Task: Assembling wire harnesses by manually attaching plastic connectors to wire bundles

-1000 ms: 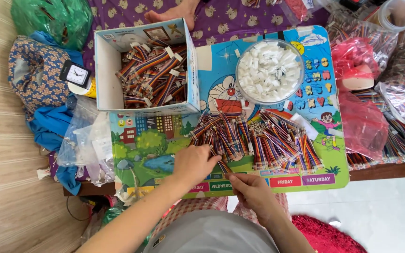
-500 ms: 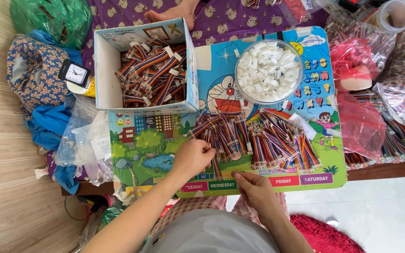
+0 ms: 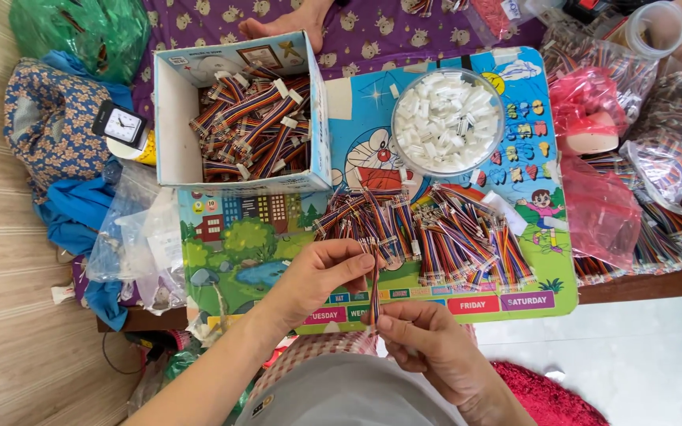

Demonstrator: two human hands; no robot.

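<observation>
My left hand [image 3: 327, 273] pinches the top end of a short multicoloured ribbon cable [image 3: 374, 288]. My right hand [image 3: 424, 341] pinches its bottom end, so the cable runs upright between both hands. They hover over the near edge of a colourful cartoon mat [image 3: 262, 244]. Just beyond my hands lie two heaps of similar loose cables [image 3: 428, 229]. A clear bowl of small white plastic connectors [image 3: 445, 120] stands further back.
A white cardboard box [image 3: 169, 118] filled with finished cables sits at the back left. Plastic bags of cables [image 3: 657, 158] crowd the right side. A small clock [image 3: 120, 125], cloth and clear bags lie left. Someone's foot [image 3: 290, 20] rests at the far edge.
My left hand has lifted a cable off the heap and drawn it towards me. My right hand has come up and taken hold of its lower end.
</observation>
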